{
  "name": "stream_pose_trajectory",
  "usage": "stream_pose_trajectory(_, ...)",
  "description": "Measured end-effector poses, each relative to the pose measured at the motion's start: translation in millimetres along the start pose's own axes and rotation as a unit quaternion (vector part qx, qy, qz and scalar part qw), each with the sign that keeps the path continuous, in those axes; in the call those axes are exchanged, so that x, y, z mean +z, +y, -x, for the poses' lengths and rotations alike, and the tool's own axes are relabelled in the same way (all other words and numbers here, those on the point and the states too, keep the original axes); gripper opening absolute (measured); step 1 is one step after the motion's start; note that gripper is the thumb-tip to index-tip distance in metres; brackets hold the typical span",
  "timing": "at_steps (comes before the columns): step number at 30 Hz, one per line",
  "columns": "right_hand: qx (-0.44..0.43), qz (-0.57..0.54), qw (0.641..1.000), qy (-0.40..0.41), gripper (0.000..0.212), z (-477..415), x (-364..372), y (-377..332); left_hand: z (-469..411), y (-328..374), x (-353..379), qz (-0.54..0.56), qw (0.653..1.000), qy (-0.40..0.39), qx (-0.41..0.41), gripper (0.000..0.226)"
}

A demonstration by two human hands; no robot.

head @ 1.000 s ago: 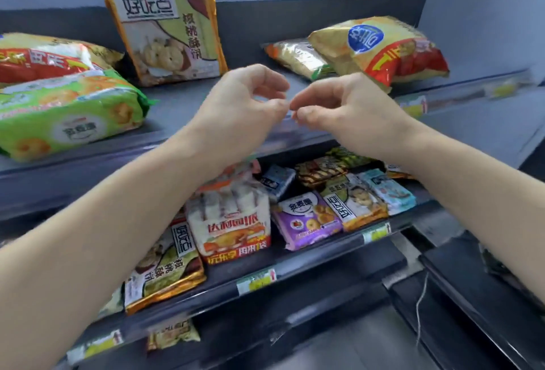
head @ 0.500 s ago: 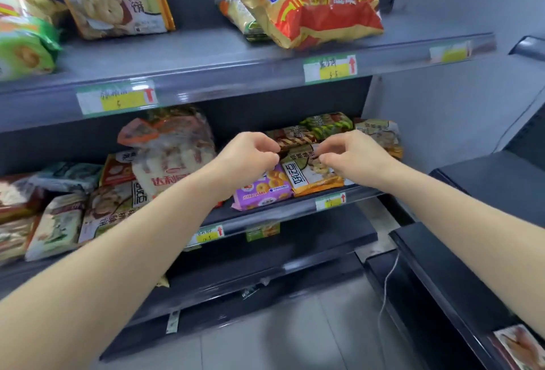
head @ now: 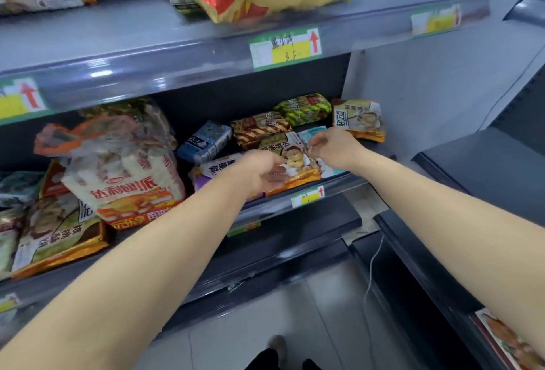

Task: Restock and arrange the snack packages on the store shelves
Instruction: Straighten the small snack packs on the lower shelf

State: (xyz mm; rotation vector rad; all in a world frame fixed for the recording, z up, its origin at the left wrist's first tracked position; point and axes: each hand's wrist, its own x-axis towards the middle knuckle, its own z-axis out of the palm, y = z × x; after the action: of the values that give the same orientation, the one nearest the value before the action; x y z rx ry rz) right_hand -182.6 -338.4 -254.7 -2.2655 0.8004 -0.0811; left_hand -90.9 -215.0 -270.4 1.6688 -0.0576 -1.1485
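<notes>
both hands have pushed further in since the earlier frames and now sit down among the packs on the middle shelf (head: 271, 209). at the left a big white-and-orange bag (head: 124, 169) leans upright, with a blue pack (head: 206, 141) and a purple pack (head: 211, 169) to its right. next, the left hand (head: 262, 173) lies with curled fingers over the near-left corner of the cookie package (head: 295, 160), covering part of the purple pack; whether it grips is lost in blur. the cookie package lies flat at the shelf's front. the right hand (head: 333, 147) pinches its far-right edge.
</notes>
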Motion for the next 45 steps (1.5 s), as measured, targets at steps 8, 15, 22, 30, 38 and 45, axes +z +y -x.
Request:
stream_pose_trajectory(8,-0.003,0.086,0.995,-0.04,0.041,-62.9,-1.1,13.7,-55.2,9.2,10.2,0.049,0.998,0.003,-0.047,0.02)
stream_pose_trajectory(15,-0.043,0.207,0.969,-0.13,0.049,-108.7,11.2,9.1,-69.1,0.9,9.6,0.067,0.991,0.059,-0.098,0.021)
stream_pose_trajectory(22,-0.098,0.214,0.951,-0.2,0.057,-144.7,26.1,17.0,-66.3,-20.5,28.1,0.211,0.966,0.1,-0.112,0.036)
stream_pose_trajectory(30,-0.119,0.239,0.932,-0.244,0.062,-179.4,41.8,32.1,-82.1,-28.5,41.6,0.32,0.925,0.186,-0.082,0.011)
stream_pose_trajectory(38,-0.117,0.245,0.935,-0.227,0.078,-195.9,55.4,31.7,-89.8,-23.9,49.4,0.381,0.9,0.199,-0.07,0.022)
stream_pose_trajectory(45,-0.125,0.194,0.954,-0.194,0.065,-204.4,40.9,26.2,-85.2,-14.7,53.8,0.343,0.916,0.195,-0.069,0.01)
